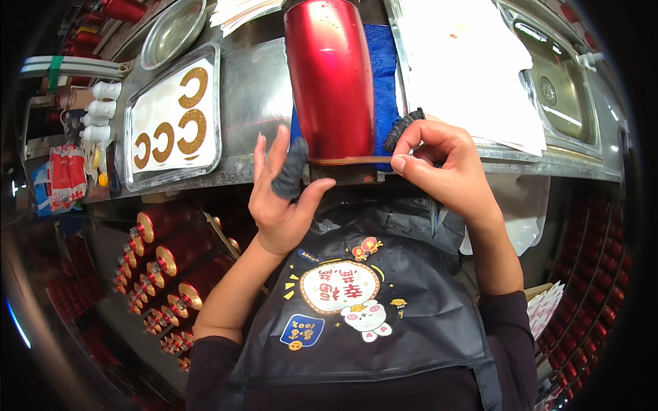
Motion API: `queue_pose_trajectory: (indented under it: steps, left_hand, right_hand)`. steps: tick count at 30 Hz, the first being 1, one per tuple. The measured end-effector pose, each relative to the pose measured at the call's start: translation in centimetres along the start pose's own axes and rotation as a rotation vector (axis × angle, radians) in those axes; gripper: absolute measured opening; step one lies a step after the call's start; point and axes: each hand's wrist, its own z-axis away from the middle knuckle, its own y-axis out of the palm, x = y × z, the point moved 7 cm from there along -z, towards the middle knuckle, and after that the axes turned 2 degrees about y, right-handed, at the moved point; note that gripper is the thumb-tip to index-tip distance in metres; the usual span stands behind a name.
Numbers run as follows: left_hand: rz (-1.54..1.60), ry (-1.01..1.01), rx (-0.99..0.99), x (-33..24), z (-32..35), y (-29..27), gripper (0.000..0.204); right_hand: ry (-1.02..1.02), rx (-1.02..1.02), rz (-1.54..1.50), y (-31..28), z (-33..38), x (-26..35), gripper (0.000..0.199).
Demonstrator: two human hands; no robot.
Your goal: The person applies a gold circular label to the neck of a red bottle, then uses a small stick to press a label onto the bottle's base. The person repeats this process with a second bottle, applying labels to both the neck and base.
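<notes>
A large glossy red cylindrical vessel [329, 82] lies on its side on a blue cloth [382, 75], its near end toward me. Along that near edge runs a thin brown strip [353, 162], reaching to the right. My right hand [445, 161] pinches the strip's right end between thumb and forefinger; a dark knit finger cover shows on another finger. Just left of the vessel's near end, my left hand [279, 198] is open, fingers spread and thumb out. It wears a similar dark knit cover and appears to hold nothing.
At left, a metal tray [214, 130] carries several gold C-shaped pieces [192, 131]. A round metal bowl [175, 31] sits behind it. White sheets [466, 75] lie right of the vessel, beside a sink [565, 89]. Several red-and-gold vessels [166, 260] stand below the table's left side.
</notes>
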Motion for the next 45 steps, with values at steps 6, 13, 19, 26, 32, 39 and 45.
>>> queue_pose_trajectory:
  steps: [6,13,19,26,32,39,45]
  left_hand:
    - [-0.119,0.126,0.057,-0.3,1.2,0.4,0.048]
    - [-0.276,0.178,0.031,-3.0,-1.3,0.6,0.031]
    - [-0.330,0.237,0.031,-4.4,-4.0,2.4,0.031]
    - [0.247,-0.143,-0.089,0.2,-2.2,1.1,0.064]
    - [-0.033,-0.005,0.060,0.0,1.2,0.1,0.052]
    - [-0.139,0.133,0.069,-0.9,0.8,0.3,0.043]
    - [-0.199,0.196,0.087,-2.6,-0.9,0.4,0.040]
  right_hand:
    - [0.008,-0.007,-0.034,-0.3,0.0,-0.3,0.010]
    - [-0.017,-0.004,-0.002,-0.1,-0.7,-1.0,0.011]
    - [-0.038,-0.011,0.062,0.0,-1.1,-1.9,0.011]
    - [-0.074,0.022,0.003,1.4,-0.9,-0.3,0.011]
    - [-0.061,0.010,0.019,1.0,-0.6,-0.2,0.011]
    - [-0.063,0.000,0.022,0.6,-0.8,-0.6,0.012]
    - [-0.014,0.019,-0.022,0.8,-0.9,-0.9,0.011]
